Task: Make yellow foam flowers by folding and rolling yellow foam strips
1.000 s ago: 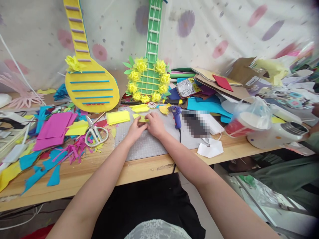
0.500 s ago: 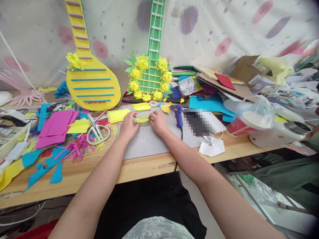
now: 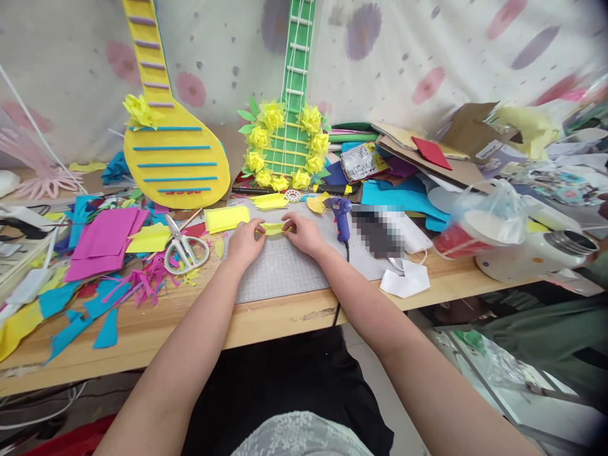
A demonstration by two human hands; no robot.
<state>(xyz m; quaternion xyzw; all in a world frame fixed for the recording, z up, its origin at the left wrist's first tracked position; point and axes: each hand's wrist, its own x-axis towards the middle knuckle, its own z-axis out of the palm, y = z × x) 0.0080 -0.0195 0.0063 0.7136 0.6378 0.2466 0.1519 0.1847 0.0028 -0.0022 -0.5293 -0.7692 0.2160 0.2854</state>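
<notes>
A small strip of yellow crepe paper (image 3: 273,229) stretches between my two hands, just above the grey cutting mat (image 3: 285,272). My left hand (image 3: 246,242) pinches its left end, and my right hand (image 3: 302,233) pinches the right end. Beside my left hand lies a stack of yellow paper (image 3: 227,218). Past my fingertips are more yellow pieces (image 3: 270,201). To the right of my right hand, a purple glue gun (image 3: 341,218) rests on the mat with its cord running toward the table edge.
White-handled scissors (image 3: 183,248) lie left of the mat among magenta sheets (image 3: 104,244) and blue scraps. A yellow paper lute (image 3: 175,155) and a green one with yellow flowers (image 3: 285,142) lean at the back. A lidded cup (image 3: 479,234) and steel-mouthed bottle (image 3: 527,256) are at right.
The yellow paper between my hands looks flatter and more spread out than before. My right fingers have shifted slightly along it; both hands stay in about the same place.
</notes>
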